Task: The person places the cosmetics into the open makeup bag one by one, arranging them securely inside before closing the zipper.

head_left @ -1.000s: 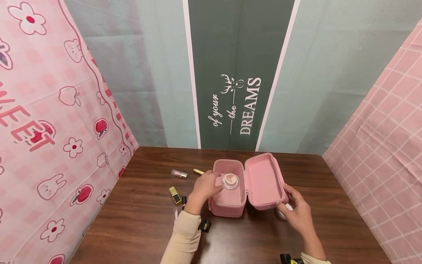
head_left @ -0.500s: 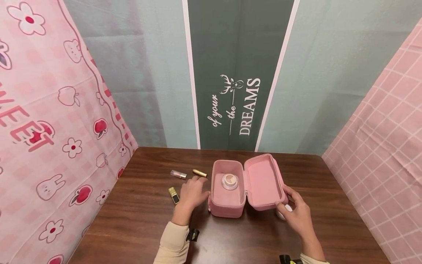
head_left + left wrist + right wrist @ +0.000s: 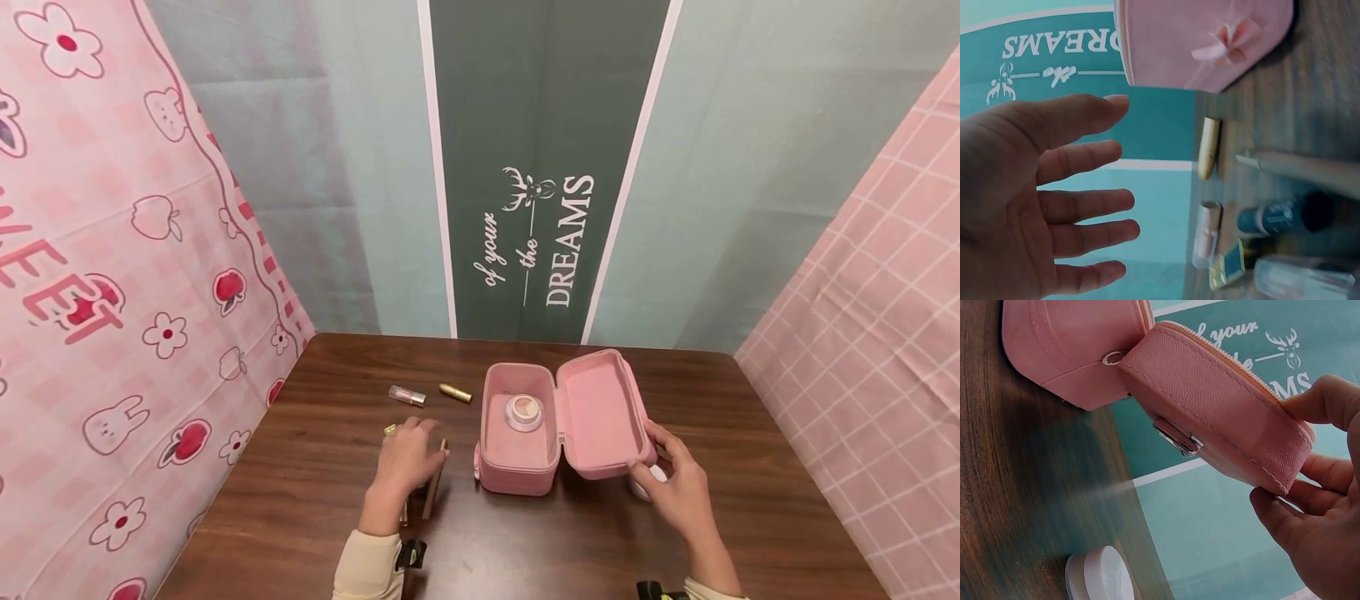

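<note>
Boxy pink case (image 3: 518,480), pebbled and stitched, stood unzipped on wood-grained table (image 3: 570,550), right hand (image 3: 678,483) pinched its zip-edged lid (image 3: 1216,412), left hand (image 3: 405,458) spread, fingers apart, near slim brown stick (image 3: 432,492) and bullet-shaped tube (image 3: 455,393) (glossy gold), cloth backdrop (image 3: 510,83) read "of your", "the", "DREAMS"

Pink case (image 3: 517,481) on a dark wood table (image 3: 562,550), lid (image 3: 603,415) flopped out to the right, and the right hand (image 3: 678,483) is pinching the lid's near corner. Some round white thing (image 3: 657,472) is half hidden behind that hand. There's a little round jar (image 3: 523,412) inside the case. Left hand (image 3: 405,458) is off to the left by a skinny brown stick (image 3: 432,493), with a gold tube (image 3: 455,393) and a clear tube (image 3: 407,396) lying just past it.
</note>
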The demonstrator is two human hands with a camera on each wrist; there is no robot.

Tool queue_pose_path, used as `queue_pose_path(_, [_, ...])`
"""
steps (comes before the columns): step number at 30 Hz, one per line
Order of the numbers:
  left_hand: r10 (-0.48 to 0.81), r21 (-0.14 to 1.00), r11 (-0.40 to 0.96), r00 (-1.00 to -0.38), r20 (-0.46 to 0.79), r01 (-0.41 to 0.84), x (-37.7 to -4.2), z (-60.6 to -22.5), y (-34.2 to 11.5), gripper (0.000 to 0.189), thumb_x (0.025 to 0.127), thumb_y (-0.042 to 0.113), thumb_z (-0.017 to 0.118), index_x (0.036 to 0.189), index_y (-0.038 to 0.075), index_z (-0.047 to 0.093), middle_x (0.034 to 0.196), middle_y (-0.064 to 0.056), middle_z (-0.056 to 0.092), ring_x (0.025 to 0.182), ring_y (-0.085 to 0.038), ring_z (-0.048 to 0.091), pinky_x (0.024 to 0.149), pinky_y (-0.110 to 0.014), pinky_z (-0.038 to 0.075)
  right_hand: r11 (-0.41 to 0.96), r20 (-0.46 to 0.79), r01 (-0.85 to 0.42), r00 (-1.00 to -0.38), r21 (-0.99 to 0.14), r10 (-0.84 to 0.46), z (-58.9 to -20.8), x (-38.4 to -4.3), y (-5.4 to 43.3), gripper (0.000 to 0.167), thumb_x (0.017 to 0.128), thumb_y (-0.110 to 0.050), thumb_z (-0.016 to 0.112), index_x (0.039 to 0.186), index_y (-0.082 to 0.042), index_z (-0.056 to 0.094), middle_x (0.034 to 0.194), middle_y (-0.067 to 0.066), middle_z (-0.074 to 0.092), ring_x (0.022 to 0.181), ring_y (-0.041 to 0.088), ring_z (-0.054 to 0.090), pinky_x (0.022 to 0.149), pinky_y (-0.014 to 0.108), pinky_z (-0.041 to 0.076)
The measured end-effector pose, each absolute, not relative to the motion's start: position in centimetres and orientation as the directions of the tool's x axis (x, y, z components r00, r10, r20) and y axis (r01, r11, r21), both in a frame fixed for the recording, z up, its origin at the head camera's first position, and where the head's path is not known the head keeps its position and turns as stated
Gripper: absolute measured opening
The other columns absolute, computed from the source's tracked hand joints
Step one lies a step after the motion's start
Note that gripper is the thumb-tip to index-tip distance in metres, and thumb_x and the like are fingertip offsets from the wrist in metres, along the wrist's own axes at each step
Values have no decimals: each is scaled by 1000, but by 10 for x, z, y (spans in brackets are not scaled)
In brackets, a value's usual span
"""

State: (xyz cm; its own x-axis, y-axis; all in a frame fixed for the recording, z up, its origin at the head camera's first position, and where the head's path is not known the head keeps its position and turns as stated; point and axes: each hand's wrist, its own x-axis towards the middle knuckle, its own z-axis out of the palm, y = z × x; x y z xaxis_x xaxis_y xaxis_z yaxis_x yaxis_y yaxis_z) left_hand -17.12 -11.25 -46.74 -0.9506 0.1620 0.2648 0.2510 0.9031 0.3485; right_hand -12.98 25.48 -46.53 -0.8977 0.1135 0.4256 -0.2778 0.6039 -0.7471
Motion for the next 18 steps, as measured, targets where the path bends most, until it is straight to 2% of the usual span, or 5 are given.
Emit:
queue_pose_path(6, [139, 358, 905, -956, 259, 229, -164, -477, -124, 39, 70, 27, 77, 103, 7, 68, 100, -14, 62, 91, -34, 59, 68, -53, 45, 617, 420, -265, -900, -741, 119, -468, -131, 255, 54, 73, 6, 72, 123, 9, 52, 122, 25, 53, 100, 40, 55, 80, 5, 36])
queue_pose_path(11, [138, 344, 908, -946, 293, 240, -158, -484, -130, 37, 68, 28, 78, 98, 8, 69, 96, -13, 62, 87, -32, 60, 64, -52, 45, 621, 424, -264, -897, -738, 123, -470, -132, 256, 54, 73, 5, 72, 123, 8, 52, 122, 23, 53, 100, 28, 57, 80, 7, 37])
queue_pose_path(13, [141, 338, 909, -944, 299, 243, -156, -487, -131, 37, 68, 29, 78, 98, 8, 69, 95, -12, 62, 84, -32, 60, 62, -51, 45, 614, 429, -273, -895, -741, 120, -470, -132, 256, 54, 73, 6, 72, 123, 8, 52, 122, 24, 53, 100, 27, 57, 81, 7, 37])
queue_pose_path(18, [156, 375, 890, -946, 283, 259, -152, -495, -137, 41, 67, 31, 79, 101, 10, 68, 96, -9, 62, 83, -32, 60, 65, -51, 44, 587, 440, -298, -891, -753, 113, -469, -131, 256, 55, 73, 7, 73, 124, 10, 51, 122, 27, 51, 100, 38, 56, 81, 6, 37])
